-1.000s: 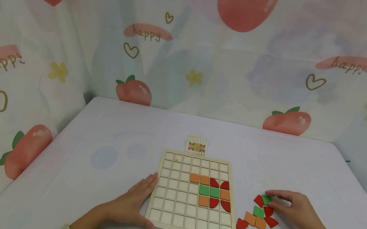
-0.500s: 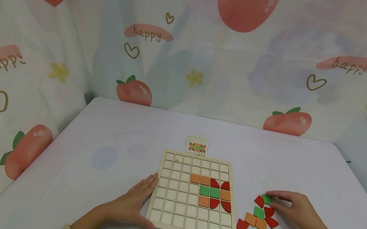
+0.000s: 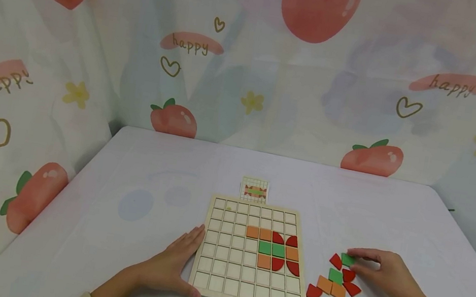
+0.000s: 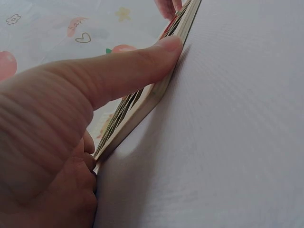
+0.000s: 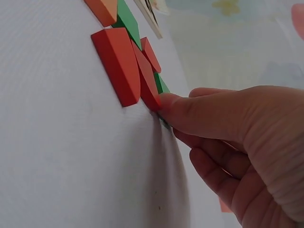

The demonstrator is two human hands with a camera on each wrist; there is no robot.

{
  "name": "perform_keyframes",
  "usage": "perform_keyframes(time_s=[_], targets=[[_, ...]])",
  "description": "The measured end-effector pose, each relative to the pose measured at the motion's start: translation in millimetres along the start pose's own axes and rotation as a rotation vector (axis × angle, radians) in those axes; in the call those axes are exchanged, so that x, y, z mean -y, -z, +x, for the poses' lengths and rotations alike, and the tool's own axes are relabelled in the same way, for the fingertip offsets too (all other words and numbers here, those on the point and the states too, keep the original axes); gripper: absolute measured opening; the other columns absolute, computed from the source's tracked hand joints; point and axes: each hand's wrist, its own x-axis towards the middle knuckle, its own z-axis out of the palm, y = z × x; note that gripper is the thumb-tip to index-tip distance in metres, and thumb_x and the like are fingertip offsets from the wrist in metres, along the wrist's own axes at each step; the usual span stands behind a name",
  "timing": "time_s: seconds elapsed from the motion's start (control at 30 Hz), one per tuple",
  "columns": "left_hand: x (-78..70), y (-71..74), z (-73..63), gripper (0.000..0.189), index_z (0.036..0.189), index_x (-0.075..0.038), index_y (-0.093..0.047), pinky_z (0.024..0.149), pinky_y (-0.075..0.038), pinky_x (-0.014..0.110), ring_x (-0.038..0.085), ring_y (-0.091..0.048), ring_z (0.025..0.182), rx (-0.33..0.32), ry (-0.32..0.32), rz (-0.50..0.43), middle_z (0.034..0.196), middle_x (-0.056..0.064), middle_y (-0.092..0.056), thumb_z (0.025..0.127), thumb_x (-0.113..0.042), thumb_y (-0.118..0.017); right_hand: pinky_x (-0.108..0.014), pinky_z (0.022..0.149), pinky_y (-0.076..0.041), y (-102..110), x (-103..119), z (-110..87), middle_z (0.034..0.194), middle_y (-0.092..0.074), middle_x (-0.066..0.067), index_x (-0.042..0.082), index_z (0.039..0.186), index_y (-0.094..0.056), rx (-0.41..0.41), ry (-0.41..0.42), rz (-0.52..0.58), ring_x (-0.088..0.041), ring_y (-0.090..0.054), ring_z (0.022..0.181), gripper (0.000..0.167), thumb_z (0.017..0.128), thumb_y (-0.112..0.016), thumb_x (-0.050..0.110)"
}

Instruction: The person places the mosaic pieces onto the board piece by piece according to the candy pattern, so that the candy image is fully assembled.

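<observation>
Well back from the grid board, the head view faces forward and down. The left wrist view skims close across its near left corner; the right wrist view, close in to its right, looks low over loose tiles the head view also shows.

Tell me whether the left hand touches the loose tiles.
No: the left hand rests at the left edge of the wooden board, while the loose tiles lie off its right side.
</observation>
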Motion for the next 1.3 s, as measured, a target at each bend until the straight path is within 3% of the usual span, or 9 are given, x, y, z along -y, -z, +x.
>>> perform_keyframes(time_s=[0.17, 0.93, 1.3], targets=[[0.2, -0.6, -0.1, 0.125, 0.147, -0.003, -0.003, 0.110, -0.003, 0.042, 0.018, 0.003, 0.138, 0.001, 0.004, -0.006, 0.153, 0.007, 0.002, 0.062, -0.063, -0.073, -0.058, 0.083, -0.043, 1.7, 1.0, -1.5, 0.104, -0.066, -0.013, 0.002, 0.108, -0.067, -0.019, -0.011, 0.003, -0.038, -0.054, 0.105, 0.035, 0.077, -0.075, 0.015], [-0.1, 0.8, -0.6, 0.124, 0.147, -0.002, -0.003, 0.110, -0.004, 0.043, 0.020, 0.003, 0.138, -0.001, -0.004, 0.003, 0.153, 0.009, 0.002, 0.063, -0.061, -0.073, -0.049, 0.079, -0.049, -11.9, 31.5, 18.6, 0.103, -0.067, -0.010, 0.004, 0.107, -0.068, -0.066, 0.112, 0.070, -0.033, -0.056, 0.102, 0.032, 0.078, -0.074, 0.014], [-1.6, 1.8, -0.2, 0.124, 0.147, -0.004, -0.001, 0.110, -0.003, 0.042, 0.018, 0.004, 0.138, 0.012, 0.010, 0.015, 0.153, 0.006, 0.003, 0.063, -0.063, -0.071, -0.047, 0.080, -0.049, -19.9, 42.7, 26.4, 0.099, -0.068, -0.001, 0.007, 0.105, -0.070, -0.072, 0.170, 0.083, -0.026, -0.059, 0.097, 0.029, 0.077, -0.075, 0.014]])
